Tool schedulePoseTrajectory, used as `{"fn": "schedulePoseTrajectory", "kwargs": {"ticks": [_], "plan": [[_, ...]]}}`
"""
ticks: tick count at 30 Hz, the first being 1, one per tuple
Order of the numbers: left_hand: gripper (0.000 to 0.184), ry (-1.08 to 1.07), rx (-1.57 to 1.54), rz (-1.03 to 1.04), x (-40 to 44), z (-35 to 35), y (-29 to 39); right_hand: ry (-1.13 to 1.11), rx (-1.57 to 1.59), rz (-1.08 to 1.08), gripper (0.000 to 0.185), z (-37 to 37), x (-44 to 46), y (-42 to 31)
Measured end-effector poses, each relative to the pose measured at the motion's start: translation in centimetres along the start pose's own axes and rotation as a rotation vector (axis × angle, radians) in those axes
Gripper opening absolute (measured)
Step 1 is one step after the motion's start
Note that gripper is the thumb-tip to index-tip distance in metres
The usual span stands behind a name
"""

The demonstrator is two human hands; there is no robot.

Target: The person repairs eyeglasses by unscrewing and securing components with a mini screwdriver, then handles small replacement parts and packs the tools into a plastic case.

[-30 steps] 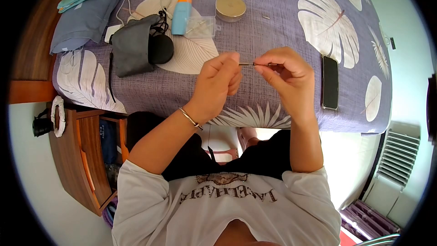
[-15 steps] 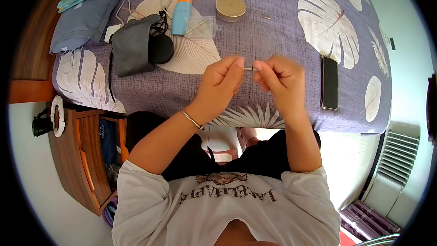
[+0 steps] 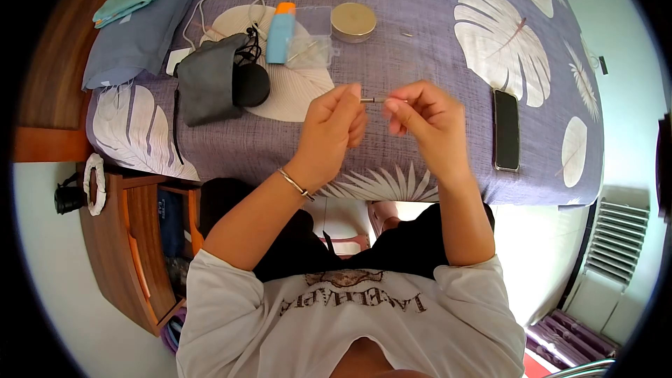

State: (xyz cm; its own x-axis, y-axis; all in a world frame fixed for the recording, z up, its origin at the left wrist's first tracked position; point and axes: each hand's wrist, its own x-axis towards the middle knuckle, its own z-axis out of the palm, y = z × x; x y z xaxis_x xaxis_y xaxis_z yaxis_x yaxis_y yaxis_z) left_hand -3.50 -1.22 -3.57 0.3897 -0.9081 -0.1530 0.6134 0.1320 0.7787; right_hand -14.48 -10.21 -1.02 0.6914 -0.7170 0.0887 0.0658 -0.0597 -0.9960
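A thin metal rod (image 3: pixel 371 100) spans the gap between my two hands, level above the edge of the bed. My left hand (image 3: pixel 330 120) is closed around one end of it, a bracelet on that wrist. Thumb and fingertips of my right hand (image 3: pixel 427 112) pinch the other end. Beyond them lie an open clear plastic box (image 3: pixel 311 50) with small thin pieces inside, a blue bottle with an orange cap (image 3: pixel 281 36), and a round gold-lidded container (image 3: pixel 353 21). A tiny metal piece (image 3: pixel 407 34) rests right of that container.
On the patterned bedcover (image 3: pixel 420 63) are a grey pouch (image 3: pixel 208 80), a round black case (image 3: pixel 250 85), a white cord and, at the right, a phone (image 3: pixel 505 130). Folded clothes (image 3: pixel 133 38) lie at the far left. A wooden drawer unit (image 3: pixel 115 259) stands below.
My right hand has shifted slightly left overall, with its fingers changing position on the rod. The view has tilted a little, so the things on the bed appear slightly lower.
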Motion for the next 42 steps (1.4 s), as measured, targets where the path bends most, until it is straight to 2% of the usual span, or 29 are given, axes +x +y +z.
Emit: {"fn": "schedulePoseTrajectory", "kwargs": {"ticks": [3, 5, 6, 9, 11, 17, 21, 23, 24, 26, 27, 29, 33, 35, 37, 38, 40, 41, 42], "plan": [[0.029, -0.038, 0.131, 0.031, 0.0, -0.1, -0.2, -0.062, -0.145, 0.116, 0.010, -0.6, 0.2, 0.2], [0.029, -0.033, 0.091, 0.007, 0.0, -0.1, -0.3, -0.119, -0.451, -0.042, 0.012, -1.0, 0.4, 0.5], [0.029, -0.033, 0.092, 0.008, 0.0, -0.1, -0.2, -0.119, -0.450, -0.043, 0.012, -1.0, 0.4, 0.6], [0.029, -0.012, 0.009, -0.018, 0.0, -0.2, -0.1, -0.012, -0.308, -0.047, 0.012, -0.4, 0.5, 1.0], [0.029, 0.005, 0.008, -0.027, 0.1, -0.2, 0.0, -0.009, -0.008, -0.100, 0.011, 0.0, 0.5, 1.5], [0.030, 0.010, 0.209, 0.071, 0.0, -0.1, -0.4, -0.061, -0.094, 0.127, 0.012, -0.5, 0.5, 0.6], [0.030, 0.019, 0.127, 0.058, 0.6, -0.5, 0.1, -0.110, 0.026, 0.124, 0.018, -1.4, 2.4, 1.9], [0.030, 0.105, -0.071, -0.018, 0.9, -1.1, 0.9, 0.131, -0.438, -0.105, 0.014, -3.1, 6.2, 3.8], [0.030, 0.101, -0.074, -0.012, 1.0, -1.5, 1.1, 0.130, -0.442, -0.112, 0.014, -4.2, 8.2, 5.3], [0.031, 0.085, -0.152, -0.024, 1.2, -2.1, 1.6, 0.268, -1.096, -0.714, 0.012, -6.0, 11.3, 8.6], [0.031, 0.076, -0.150, -0.015, 1.3, -2.1, 1.8, 0.275, -1.097, -0.725, 0.012, -6.3, 11.8, 9.7], [0.032, 0.101, -0.160, -0.029, 1.0, -2.0, 2.2, 0.028, -1.331, -0.369, 0.018, -6.2, 12.6, 10.5], [0.033, 0.092, -0.177, -0.011, 1.1, -2.3, 2.8, 0.052, -1.466, -0.271, 0.013, -5.8, 12.3, 9.8], [0.032, 0.090, -0.173, 0.012, 1.2, -2.5, 2.9, 0.051, -0.886, -0.218, 0.013, -5.3, 10.5, 7.1], [0.032, 0.090, -0.181, 0.018, 1.0, -2.0, 3.0, 0.033, -0.516, -0.102, 0.012, -4.1, 8.1, 4.0], [0.032, 0.101, -0.186, 0.010, 0.8, -1.7, 3.0, 0.029, -0.522, -0.105, 0.012, -3.6, 6.7, 2.5], [0.031, 0.065, -0.183, 0.034, 0.5, -1.1, 2.8, -0.037, -0.032, -0.080, 0.012, -2.7, 4.0, 0.1], [0.031, 0.029, -0.172, 0.054, 0.4, -0.7, 2.6, -0.037, -0.036, -0.077, 0.012, -2.5, 2.9, -0.6], [0.031, 0.029, -0.176, 0.051, 0.2, -0.2, 2.4, -0.032, 0.115, -0.057, 0.011, -2.2, 1.9, -1.2]]}}
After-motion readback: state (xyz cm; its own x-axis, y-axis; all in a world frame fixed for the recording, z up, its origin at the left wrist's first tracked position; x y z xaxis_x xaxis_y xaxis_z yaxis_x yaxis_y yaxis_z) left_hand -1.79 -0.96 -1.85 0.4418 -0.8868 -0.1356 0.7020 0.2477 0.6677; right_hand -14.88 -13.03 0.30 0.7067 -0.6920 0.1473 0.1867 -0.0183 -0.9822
